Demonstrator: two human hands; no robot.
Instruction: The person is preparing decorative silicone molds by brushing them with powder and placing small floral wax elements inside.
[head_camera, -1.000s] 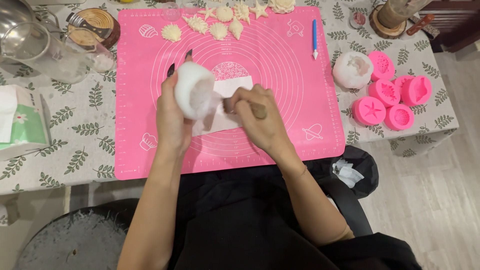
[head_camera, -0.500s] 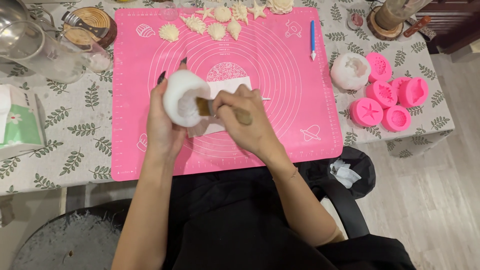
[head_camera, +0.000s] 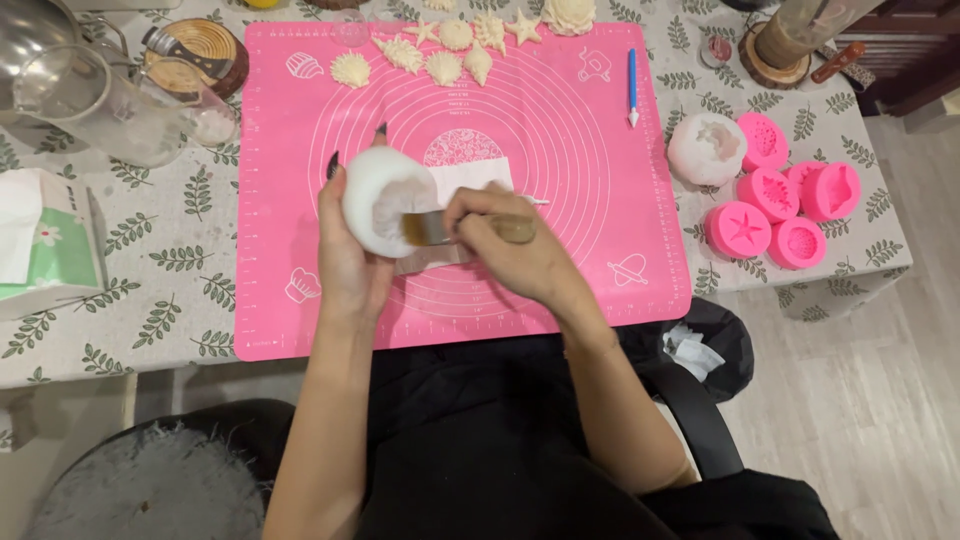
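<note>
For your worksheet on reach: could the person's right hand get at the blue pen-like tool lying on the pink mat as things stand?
Probably yes. The blue pen-like tool lies alone on the pink mat, with bare mat between it and the right hand. That hand holds a brush, though, so its fingers are occupied.

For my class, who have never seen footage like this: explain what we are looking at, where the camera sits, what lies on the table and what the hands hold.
The camera is worn on a person's head and looks down at their own two bare hands. The left hand holds a white mould; the right hand holds a brush against it. Below lies a pink mat on a leaf-patterned tablecloth. Cream shell shapes sit along the mat's far edge, and pink moulds to the right.
</note>
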